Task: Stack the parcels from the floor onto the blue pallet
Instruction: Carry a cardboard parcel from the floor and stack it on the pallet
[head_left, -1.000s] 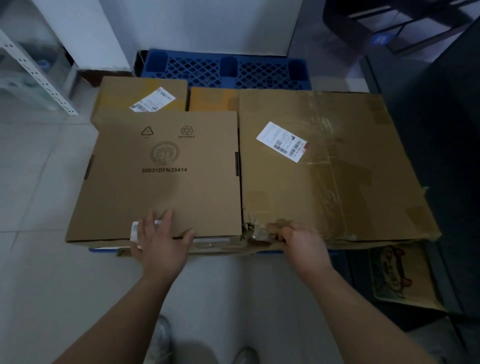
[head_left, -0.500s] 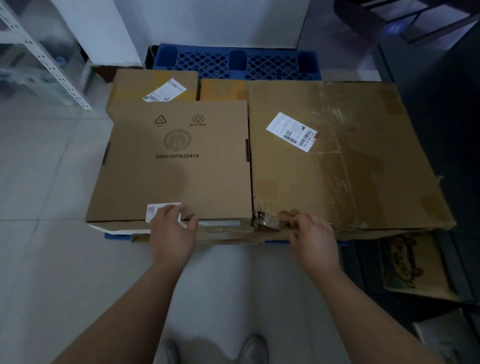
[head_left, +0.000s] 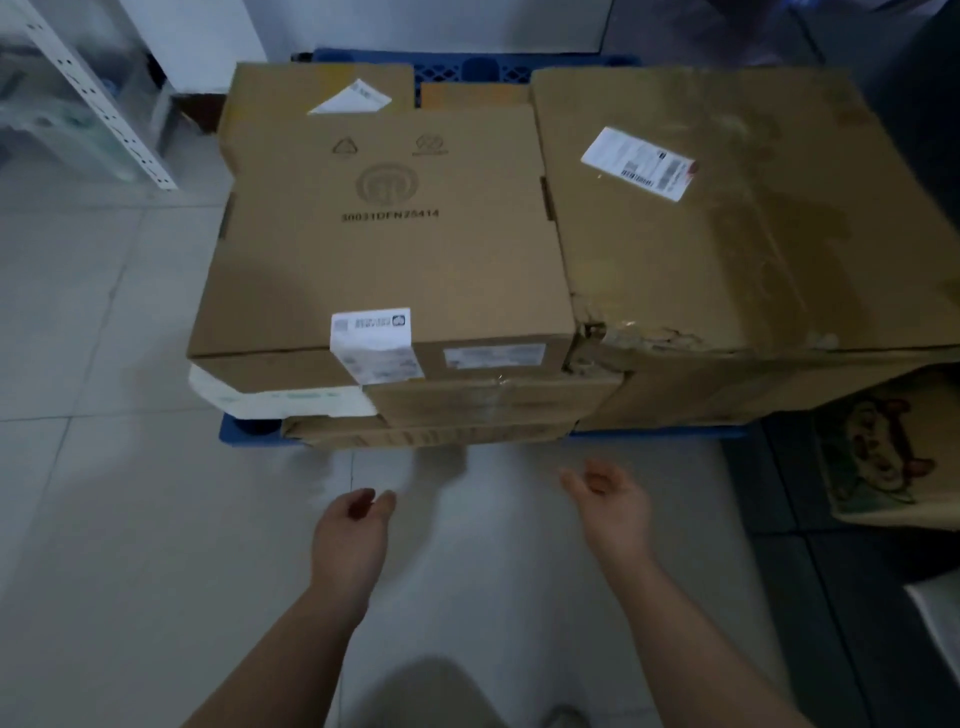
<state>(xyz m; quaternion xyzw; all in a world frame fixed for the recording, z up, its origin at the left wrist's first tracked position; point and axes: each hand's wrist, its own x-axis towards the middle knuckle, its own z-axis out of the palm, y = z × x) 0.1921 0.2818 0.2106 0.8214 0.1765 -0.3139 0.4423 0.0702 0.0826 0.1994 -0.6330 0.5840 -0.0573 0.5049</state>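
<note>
Stacked on the blue pallet (head_left: 244, 435), all closed, contents unseen: on top at left, a printed carton (head_left: 384, 254) marked 30031DFN25414, with a white label (head_left: 371, 338) folded over its near edge; touching it at right, a large taped carton (head_left: 737, 234) with a crushed near corner and a shipping label (head_left: 639, 163); underneath, a flat white parcel (head_left: 270, 401) and more brown cartons (head_left: 488, 402); behind, another labelled carton (head_left: 280, 93). Short of the pallet, over the tiled floor (head_left: 104, 519): left hand (head_left: 350, 540) and right hand (head_left: 613, 506), well apart, fingers loosely curled, holding nothing.
</note>
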